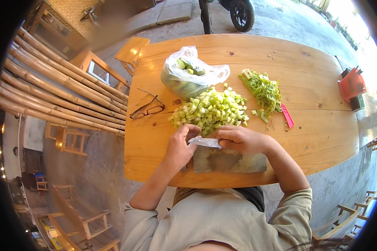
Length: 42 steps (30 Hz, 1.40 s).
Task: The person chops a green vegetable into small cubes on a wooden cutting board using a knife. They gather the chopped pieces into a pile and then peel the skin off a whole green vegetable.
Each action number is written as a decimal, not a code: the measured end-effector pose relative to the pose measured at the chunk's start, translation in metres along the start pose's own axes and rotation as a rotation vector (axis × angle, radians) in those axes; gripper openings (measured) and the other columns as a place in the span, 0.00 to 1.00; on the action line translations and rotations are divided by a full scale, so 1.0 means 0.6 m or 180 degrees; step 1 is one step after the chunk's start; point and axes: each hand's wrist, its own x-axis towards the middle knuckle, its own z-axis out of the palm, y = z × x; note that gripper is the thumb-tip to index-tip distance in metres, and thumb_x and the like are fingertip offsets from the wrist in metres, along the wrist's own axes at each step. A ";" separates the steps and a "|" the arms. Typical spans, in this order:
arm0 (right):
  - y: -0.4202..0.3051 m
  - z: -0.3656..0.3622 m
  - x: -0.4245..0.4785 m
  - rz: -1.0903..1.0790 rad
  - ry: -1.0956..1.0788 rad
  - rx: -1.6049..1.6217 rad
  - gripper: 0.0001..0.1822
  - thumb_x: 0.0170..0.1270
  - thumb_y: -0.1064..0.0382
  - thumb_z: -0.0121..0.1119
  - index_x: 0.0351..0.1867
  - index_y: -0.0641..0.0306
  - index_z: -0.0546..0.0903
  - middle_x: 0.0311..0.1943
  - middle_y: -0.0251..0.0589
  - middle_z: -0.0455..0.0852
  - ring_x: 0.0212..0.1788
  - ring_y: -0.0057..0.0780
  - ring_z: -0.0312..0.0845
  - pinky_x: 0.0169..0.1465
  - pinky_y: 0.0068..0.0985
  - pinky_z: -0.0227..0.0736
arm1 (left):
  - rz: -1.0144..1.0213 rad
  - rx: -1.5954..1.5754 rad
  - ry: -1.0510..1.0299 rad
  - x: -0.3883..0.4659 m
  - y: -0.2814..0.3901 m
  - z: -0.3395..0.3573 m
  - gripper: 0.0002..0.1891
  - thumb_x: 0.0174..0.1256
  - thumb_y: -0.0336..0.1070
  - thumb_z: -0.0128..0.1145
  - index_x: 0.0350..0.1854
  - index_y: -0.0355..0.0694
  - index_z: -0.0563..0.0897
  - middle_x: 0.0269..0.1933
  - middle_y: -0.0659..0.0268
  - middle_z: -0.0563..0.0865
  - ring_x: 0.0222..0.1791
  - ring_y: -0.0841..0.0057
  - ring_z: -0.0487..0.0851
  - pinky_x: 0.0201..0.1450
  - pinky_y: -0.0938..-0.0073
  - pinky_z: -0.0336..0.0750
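My right hand (242, 139) grips a knife, its handle hidden in my fist. The knife's pale blade (205, 142) points left, with its tip at the fingers of my left hand (183, 142). Those fingers are curled, and whether they pinch the blade or anything else cannot be made out. Under the blade and my right hand lies a worn, damp-stained cutting board (254, 162) at the table's near edge. Just beyond both hands is a large heap of pale green diced vegetable (212, 108), partly covered by my fingers.
On the wooden table (317, 131) stand a plastic bag (183, 80) of green vegetables, a pile of peelings (264, 91), a pink plastic tool (287, 116), eyeglasses (147, 110) and a red container (352, 84). A bamboo railing (66, 91) borders the left; a wheel (242, 17) shows beyond.
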 end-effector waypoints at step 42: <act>0.041 -0.047 -0.039 0.0349 0.2323 0.1699 0.12 0.82 0.63 0.43 0.45 0.67 0.77 0.49 0.41 0.87 0.49 0.20 0.76 0.58 0.25 0.70 | 0.0067 -0.1801 0.1178 0.093 -0.009 0.012 0.26 0.81 0.35 0.39 0.78 0.38 0.55 0.77 0.48 0.62 0.79 0.64 0.57 0.81 0.61 0.48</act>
